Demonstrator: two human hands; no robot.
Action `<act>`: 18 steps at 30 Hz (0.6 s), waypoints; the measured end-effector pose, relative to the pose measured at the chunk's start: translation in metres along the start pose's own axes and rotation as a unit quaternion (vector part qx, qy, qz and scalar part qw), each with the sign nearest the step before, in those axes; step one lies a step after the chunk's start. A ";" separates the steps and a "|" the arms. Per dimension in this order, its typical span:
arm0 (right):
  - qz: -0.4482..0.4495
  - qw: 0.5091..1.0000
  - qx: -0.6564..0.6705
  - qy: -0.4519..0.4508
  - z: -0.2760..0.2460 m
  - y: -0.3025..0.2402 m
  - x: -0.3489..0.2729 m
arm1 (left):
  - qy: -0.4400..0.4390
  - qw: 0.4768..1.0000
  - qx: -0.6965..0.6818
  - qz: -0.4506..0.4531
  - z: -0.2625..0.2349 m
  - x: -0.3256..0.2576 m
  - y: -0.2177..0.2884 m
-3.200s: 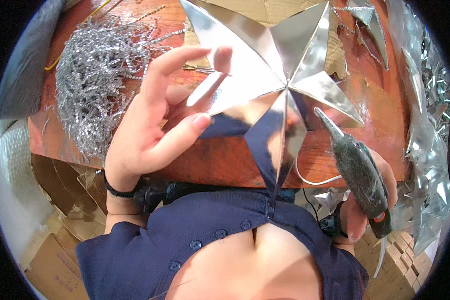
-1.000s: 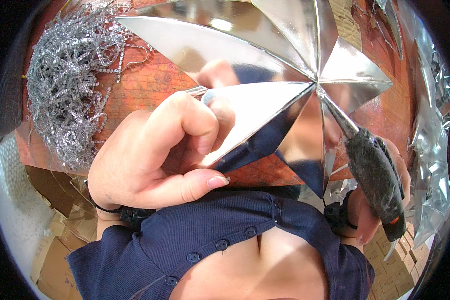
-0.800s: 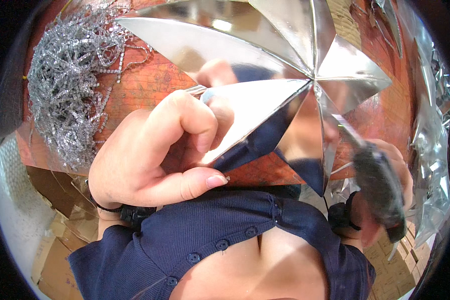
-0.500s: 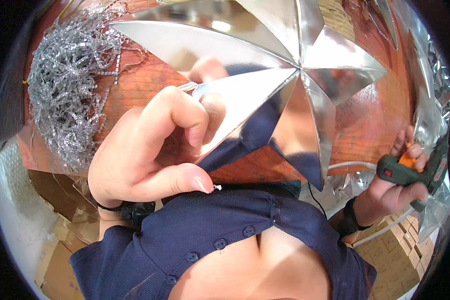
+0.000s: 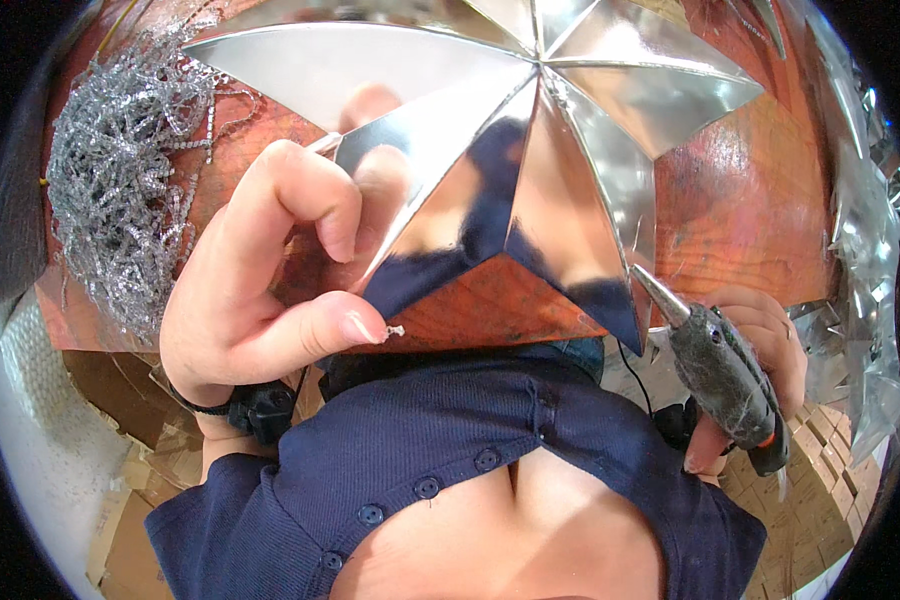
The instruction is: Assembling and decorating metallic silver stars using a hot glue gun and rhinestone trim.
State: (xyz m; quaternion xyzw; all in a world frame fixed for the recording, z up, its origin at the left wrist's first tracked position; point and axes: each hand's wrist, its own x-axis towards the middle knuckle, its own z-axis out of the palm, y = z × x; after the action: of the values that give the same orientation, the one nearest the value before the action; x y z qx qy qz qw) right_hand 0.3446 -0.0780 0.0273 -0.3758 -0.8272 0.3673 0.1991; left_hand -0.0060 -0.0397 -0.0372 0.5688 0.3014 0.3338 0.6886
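A large, mirror-like silver star (image 5: 440,160) with raised, folded points sits before me on the reddish wooden table. My left hand (image 5: 270,260) is at its left lower point, the fingers bent and the thumb stretched away from them. A tiny whitish bit (image 5: 396,330) clings to the thumb tip. Whether the bent fingers touch the star is unclear, since they overlap it and mirror in it. My right hand (image 5: 760,350) grips a dark glue gun (image 5: 720,365), its bare metal nozzle pointing up and left, close beside the star's lower right point.
A tangled heap of silver beaded trim (image 5: 120,190) lies on the left of the wooden table (image 5: 740,220). Crumpled silver sheeting (image 5: 860,250) hangs along the right side. Cardboard (image 5: 815,490) shows below on the right.
The glue gun has swung in from the far right, its nozzle now by the star's lower right point. The star and my left hand have shifted up and left in view.
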 end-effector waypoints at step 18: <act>-0.022 0.993 -0.029 0.111 0.019 0.000 0.001 | 0.016 0.996 -0.078 0.028 0.007 0.003 -0.005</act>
State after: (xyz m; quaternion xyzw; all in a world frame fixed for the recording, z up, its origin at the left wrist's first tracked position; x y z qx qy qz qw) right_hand 0.3324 -0.0853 0.0147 -0.4013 -0.8185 0.2947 0.2868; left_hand 0.0018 -0.0423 -0.0414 0.5162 0.2692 0.3843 0.7165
